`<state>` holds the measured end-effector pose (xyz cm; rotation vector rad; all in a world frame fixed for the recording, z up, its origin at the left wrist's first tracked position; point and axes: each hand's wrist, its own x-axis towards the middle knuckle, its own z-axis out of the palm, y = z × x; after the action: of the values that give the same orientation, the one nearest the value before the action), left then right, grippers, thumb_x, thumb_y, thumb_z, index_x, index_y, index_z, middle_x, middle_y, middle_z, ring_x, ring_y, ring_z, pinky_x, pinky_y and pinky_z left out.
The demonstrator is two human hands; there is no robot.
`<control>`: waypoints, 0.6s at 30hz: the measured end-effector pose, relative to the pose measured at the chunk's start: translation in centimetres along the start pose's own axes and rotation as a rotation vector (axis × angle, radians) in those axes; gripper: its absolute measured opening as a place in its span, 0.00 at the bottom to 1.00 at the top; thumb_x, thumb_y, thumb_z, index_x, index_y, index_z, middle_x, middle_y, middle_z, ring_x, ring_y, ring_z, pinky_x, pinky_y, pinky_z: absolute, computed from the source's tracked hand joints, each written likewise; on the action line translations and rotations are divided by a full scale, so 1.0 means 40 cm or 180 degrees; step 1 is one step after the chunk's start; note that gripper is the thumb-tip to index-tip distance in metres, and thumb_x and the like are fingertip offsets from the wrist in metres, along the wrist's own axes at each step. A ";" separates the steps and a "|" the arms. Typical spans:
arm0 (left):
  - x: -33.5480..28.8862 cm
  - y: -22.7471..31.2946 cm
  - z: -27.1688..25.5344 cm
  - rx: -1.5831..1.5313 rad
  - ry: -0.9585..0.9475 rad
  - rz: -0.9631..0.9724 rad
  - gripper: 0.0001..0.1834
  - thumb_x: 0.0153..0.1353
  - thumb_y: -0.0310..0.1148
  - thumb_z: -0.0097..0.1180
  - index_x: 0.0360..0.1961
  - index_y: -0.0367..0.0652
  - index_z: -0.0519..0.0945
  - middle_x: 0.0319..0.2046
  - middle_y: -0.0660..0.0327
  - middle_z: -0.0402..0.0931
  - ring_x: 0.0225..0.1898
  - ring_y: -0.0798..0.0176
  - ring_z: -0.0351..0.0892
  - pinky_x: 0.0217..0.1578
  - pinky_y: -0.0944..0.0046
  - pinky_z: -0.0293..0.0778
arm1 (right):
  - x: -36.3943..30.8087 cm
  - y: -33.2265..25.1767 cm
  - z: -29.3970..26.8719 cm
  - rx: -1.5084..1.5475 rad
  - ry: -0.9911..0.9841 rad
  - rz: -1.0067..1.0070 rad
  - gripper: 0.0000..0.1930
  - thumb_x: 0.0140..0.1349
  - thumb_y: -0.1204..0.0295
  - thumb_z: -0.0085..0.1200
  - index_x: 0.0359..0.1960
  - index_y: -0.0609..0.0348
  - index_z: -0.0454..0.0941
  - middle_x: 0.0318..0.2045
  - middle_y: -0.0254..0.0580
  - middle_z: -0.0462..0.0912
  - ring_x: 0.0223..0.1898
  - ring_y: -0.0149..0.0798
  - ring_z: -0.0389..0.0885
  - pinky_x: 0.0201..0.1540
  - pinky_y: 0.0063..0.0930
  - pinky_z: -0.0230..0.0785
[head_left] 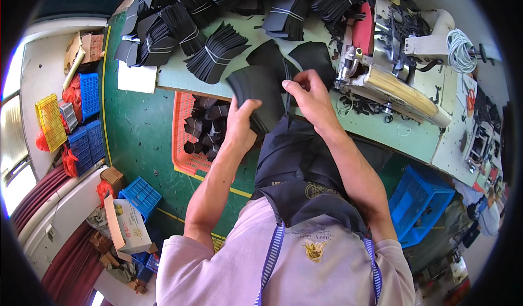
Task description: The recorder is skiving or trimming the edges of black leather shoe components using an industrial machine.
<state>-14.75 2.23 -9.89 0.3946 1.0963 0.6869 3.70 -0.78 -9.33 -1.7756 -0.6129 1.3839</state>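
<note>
Left hand [242, 122] closed on a stack of black sheets [255, 91], thumb lying over the upper face, remaining fingers beneath. The stack extends up and to the right of this grip, its far end above the near edge of the green table [417, 137]. Right hand [312, 100] bent just beside the stack's right side; thumb and forefinger drawn close together at a narrow black strip [287, 100], seen nearly edge-on. Whether they pinch it or only touch it cannot be told. Two loose black pieces, left one [266, 54] and right one [312, 58], lie on the table beyond the hands, the left one partly covered by the stack. Left fingers under the stack are hidden; the stack looks blurred, so its sheets cannot be counted. Lower end of the strip merges with the dark apron [297, 156]. Tied bundle [218, 52] lies beyond the stack; bundles at the top edge are cut off.
</note>
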 end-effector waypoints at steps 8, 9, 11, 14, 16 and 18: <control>-0.005 0.000 -0.003 -0.0342 0.0029 0.0417 0.29 0.53 0.18 0.53 0.59 0.39 0.68 0.48 0.55 0.76 0.49 0.55 0.80 0.51 0.53 0.78 | 0.101 0.041 -0.016 -0.3124 0.2078 -0.2197 0.22 0.55 0.61 0.68 0.43 0.60 0.72 0.49 0.51 0.76 0.51 0.56 0.75 0.45 0.50 0.73; -0.003 0.001 0.001 -0.0346 0.0120 0.0399 0.30 0.51 0.17 0.56 0.59 0.41 0.69 0.46 0.57 0.76 0.46 0.58 0.80 0.48 0.56 0.79 | 0.096 0.037 -0.009 -0.3099 0.2054 -0.2220 0.22 0.55 0.61 0.68 0.43 0.60 0.72 0.49 0.51 0.76 0.51 0.56 0.75 0.45 0.50 0.73; -0.010 0.002 0.007 -0.0276 0.0127 0.0501 0.32 0.50 0.16 0.57 0.59 0.41 0.69 0.46 0.57 0.77 0.45 0.59 0.81 0.48 0.57 0.79 | 0.050 0.026 -0.003 -0.2629 0.1976 -0.2531 0.20 0.56 0.62 0.68 0.42 0.60 0.73 0.49 0.51 0.75 0.52 0.54 0.73 0.44 0.47 0.73; -0.015 0.000 0.005 0.0445 -0.0050 0.0673 0.34 0.51 0.16 0.61 0.61 0.39 0.67 0.47 0.57 0.78 0.45 0.63 0.81 0.48 0.61 0.79 | 0.009 0.014 0.041 -0.0824 0.0095 -0.1017 0.26 0.54 0.55 0.71 0.42 0.63 0.74 0.41 0.52 0.79 0.42 0.46 0.80 0.44 0.37 0.73; -0.022 -0.001 0.008 0.0683 -0.0111 0.0700 0.34 0.52 0.17 0.63 0.61 0.39 0.67 0.47 0.57 0.78 0.45 0.64 0.81 0.48 0.62 0.78 | 0.005 0.013 0.060 -0.0482 -0.0282 -0.0556 0.30 0.51 0.53 0.73 0.42 0.66 0.74 0.39 0.49 0.81 0.41 0.38 0.81 0.45 0.34 0.73; -0.036 0.018 0.021 0.0926 -0.0159 0.0641 0.33 0.56 0.20 0.65 0.62 0.40 0.66 0.47 0.60 0.78 0.46 0.66 0.80 0.49 0.64 0.77 | 0.006 0.001 0.057 -0.0230 -0.0403 -0.0357 0.28 0.52 0.55 0.72 0.42 0.66 0.74 0.38 0.48 0.81 0.40 0.36 0.81 0.44 0.32 0.73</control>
<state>-14.62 1.81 -8.11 0.7758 1.1211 0.6916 1.59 0.02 -9.72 -1.6916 -0.8270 1.4200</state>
